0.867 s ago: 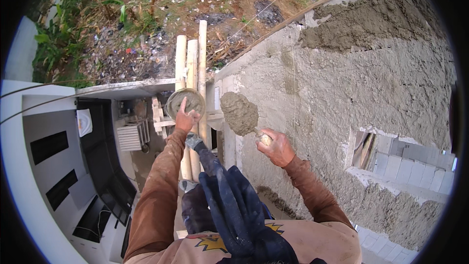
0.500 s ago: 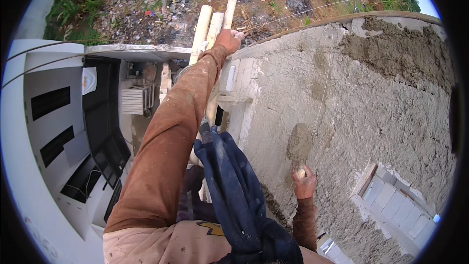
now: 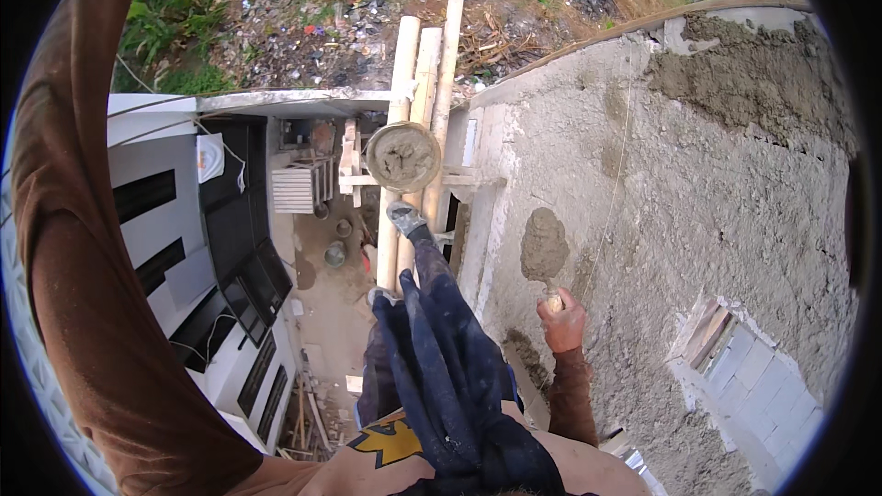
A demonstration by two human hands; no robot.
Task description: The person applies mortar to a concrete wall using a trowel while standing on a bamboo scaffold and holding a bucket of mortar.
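Note:
My right hand (image 3: 561,320) is closed around the short handle of a trowel (image 3: 552,299). Grey mortar (image 3: 545,243) covers its blade, in front of the rough plastered wall (image 3: 514,331) on the right. My left arm (image 3: 78,220), in a brown sleeve, rises along the left edge of the view; its hand lies outside the picture. Ahead of my feet a round bucket (image 3: 377,168) of wet mortar (image 3: 402,152) rests on light bamboo poles (image 3: 450,46). My shoe (image 3: 404,216) stands on these poles, just behind the bucket.
Far below on the left is a yard (image 3: 322,312) with small buckets (image 3: 335,254) and a slatted wooden crate (image 3: 294,188). A white building (image 3: 147,220) lines that side. A thin string (image 3: 617,165) runs down the wall, above a block-filled opening (image 3: 744,377).
My left arm has swung from the far end of the poles to the left edge, its hand leaving view. The bucket is now uncovered. My right hand and trowel have shifted slightly up and left.

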